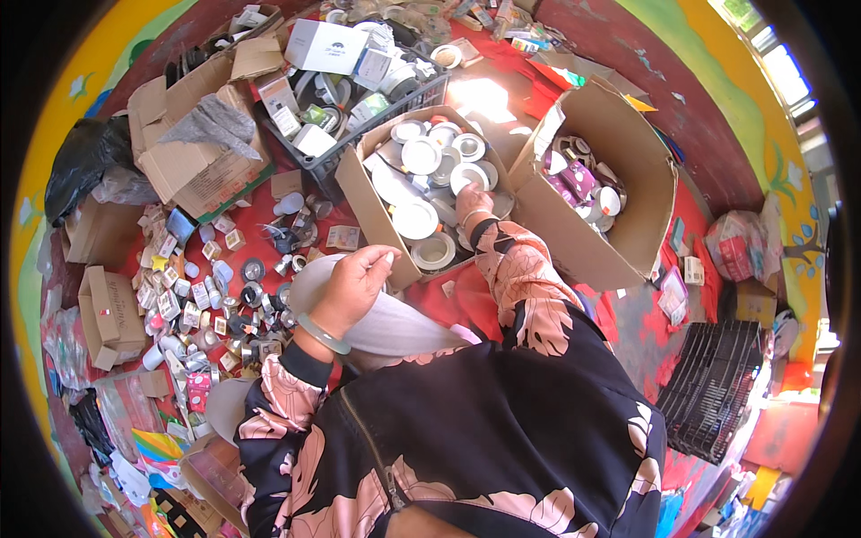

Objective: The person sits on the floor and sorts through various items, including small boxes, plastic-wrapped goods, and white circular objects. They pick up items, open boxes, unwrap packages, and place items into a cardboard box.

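- We see the hands apart: the right hand reaches into the middle carton, fingers at a white round fixture; whether they grip it, we cannot tell.
- The left hand hangs by a grey-clad knee, fingers curled in, with nothing we can make out between them.
- More white discs lie heaped loosely around that fixture; we judge that one hasty pull could send neighbours sliding and scratch their faces.
- The floral sleeve passes over the carton's near side, where we think a snag on cardboard could jolt the load.
- Just beyond, on the left, a dark crate is piled above its rim; a bump could spill packages among the discs.
- At left, small boxes crowd the floor, where we fear a shifting foot could crush them.
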